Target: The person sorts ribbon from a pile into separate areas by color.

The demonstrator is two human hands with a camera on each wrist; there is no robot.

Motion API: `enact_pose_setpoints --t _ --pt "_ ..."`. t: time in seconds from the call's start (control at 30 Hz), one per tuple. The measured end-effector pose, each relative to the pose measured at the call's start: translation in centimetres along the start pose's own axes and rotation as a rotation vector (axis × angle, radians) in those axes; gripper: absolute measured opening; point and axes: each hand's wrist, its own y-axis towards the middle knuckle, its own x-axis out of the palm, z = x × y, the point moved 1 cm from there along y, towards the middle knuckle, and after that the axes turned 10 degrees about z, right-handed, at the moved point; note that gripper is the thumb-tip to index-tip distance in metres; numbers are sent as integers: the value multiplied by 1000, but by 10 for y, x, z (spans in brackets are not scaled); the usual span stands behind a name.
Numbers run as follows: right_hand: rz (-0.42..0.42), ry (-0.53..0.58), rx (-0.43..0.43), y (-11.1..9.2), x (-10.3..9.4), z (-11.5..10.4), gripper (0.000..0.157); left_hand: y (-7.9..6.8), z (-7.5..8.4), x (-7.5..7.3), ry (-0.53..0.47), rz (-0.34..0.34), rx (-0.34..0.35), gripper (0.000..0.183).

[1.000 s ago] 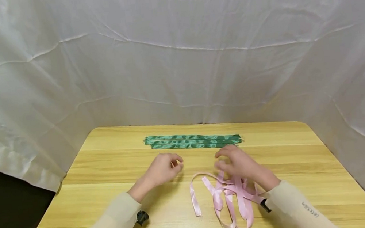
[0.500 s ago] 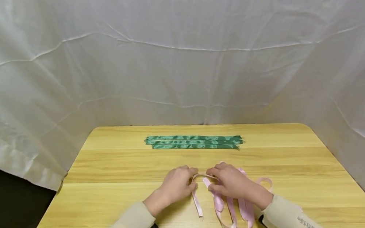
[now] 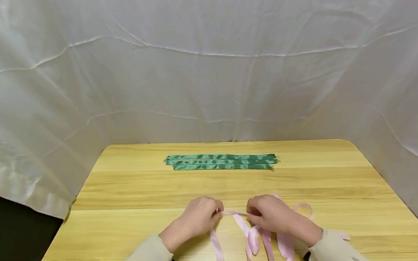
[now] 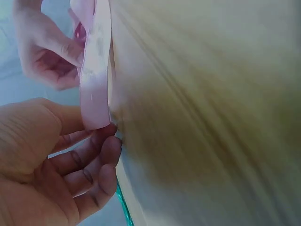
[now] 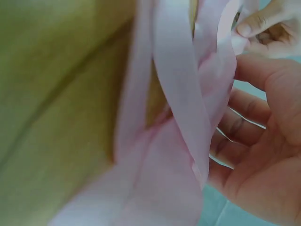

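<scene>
A long pink satin ribbon (image 3: 217, 247) lies in loose loops near the front of the table. My left hand (image 3: 192, 221) pinches it close to one end, and that end hangs below the fingers. In the left wrist view the ribbon (image 4: 95, 94) passes by the thumb and fingertips. My right hand (image 3: 272, 217) pinches the same ribbon a short way to the right, so a short span stretches between both hands. Loops of ribbon (image 5: 181, 75) hang beside the right fingers in the right wrist view. The right hand covers part of the pile.
Several green satin ribbon strips (image 3: 219, 162) lie side by side toward the back of the wooden table (image 3: 124, 189). A pale curtain (image 3: 204, 84) encloses the back and sides. A dark area (image 3: 12, 242) shows beyond the table's left edge.
Both hands came down from above the table onto the pink ribbon and took hold of it. The left end has shifted left, and the curved piece between the hands is now nearly straight.
</scene>
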Motion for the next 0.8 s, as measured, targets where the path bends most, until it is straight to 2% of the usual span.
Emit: enact_pose_setpoints --t 0.17,0.37,0.5,0.6,0.8 --pt "-80 65 37 -10 -7 0 17 -7 -3 -5 -46 -26 10 15" --pt "-152 172 47 -16 -14 5 18 -13 -7 -14 -79 -53 -12 14" --pt "-140 217 52 -16 -19 9 16 -15 -11 -23 -100 -55 -24 12" --pt "-100 248 47 -15 -25 12 16 -17 -15 -31 -113 -45 -24 13" --pt "-33 316 101 -16 -42 18 20 -23 -24 -51 -101 19 -19 11"
